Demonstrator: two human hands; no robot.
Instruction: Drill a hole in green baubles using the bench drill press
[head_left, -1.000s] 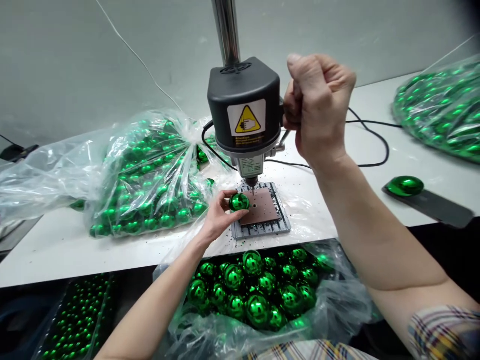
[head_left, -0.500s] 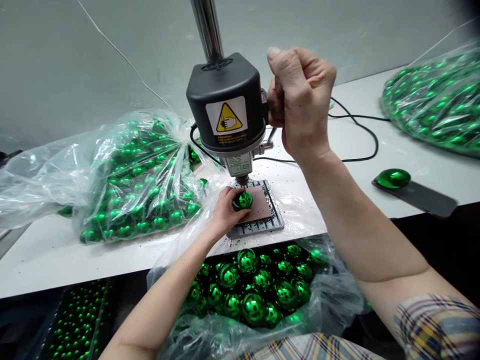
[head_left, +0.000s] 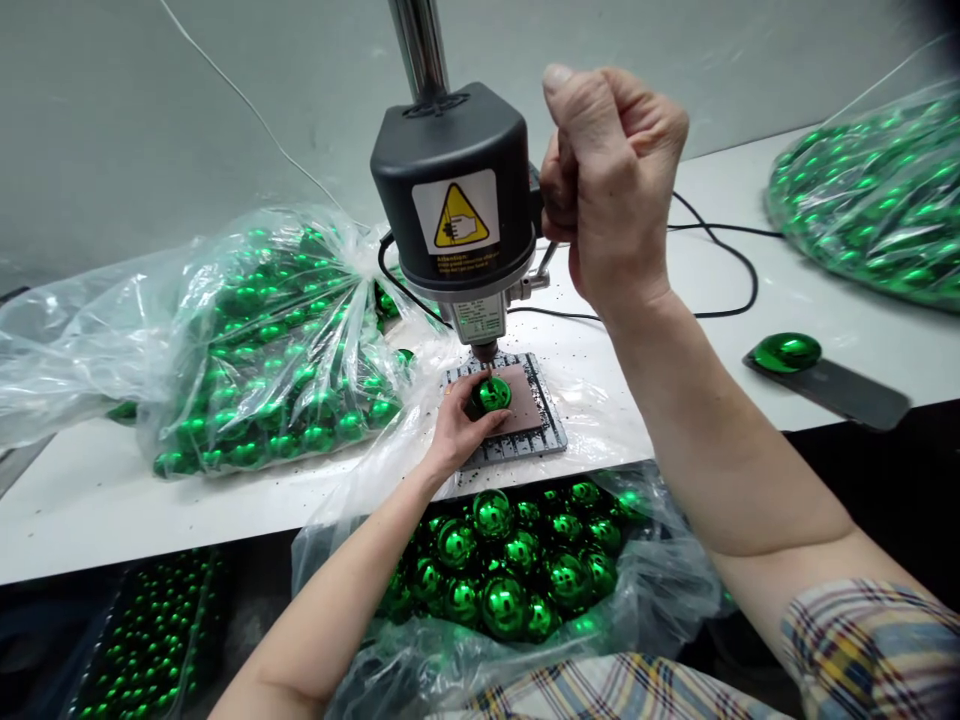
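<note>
Under the chuck of a small drill press [head_left: 454, 180], a shiny green ball [head_left: 496, 394] rests on a pinkish board [head_left: 525, 400] laid over the slotted grey base plate [head_left: 553, 437]. My left hand [head_left: 459, 418] grips this ball from its left side, thumb in front and fingers behind. The drill bit comes down close to the top of the ball; whether it touches I cannot tell. Raised at the right of the motor housing, my right hand [head_left: 619, 185] is closed around the press's feed lever [head_left: 549, 258], whose grip is hidden by the fingers.
A clear plastic bag [head_left: 277, 350] of green balls lies on the left of the white table [head_left: 225, 515]. Another bag [head_left: 877, 215] is at the far right. A phone [head_left: 855, 395] carries one green piece. More balls [head_left: 504, 605] fill an opened bag below the table edge. Dark shavings are scattered about.
The view has shifted slightly. My left hand still grips the ball under the drill, and the ball's surface looks turned a little. My right hand stays closed on the lever.
</note>
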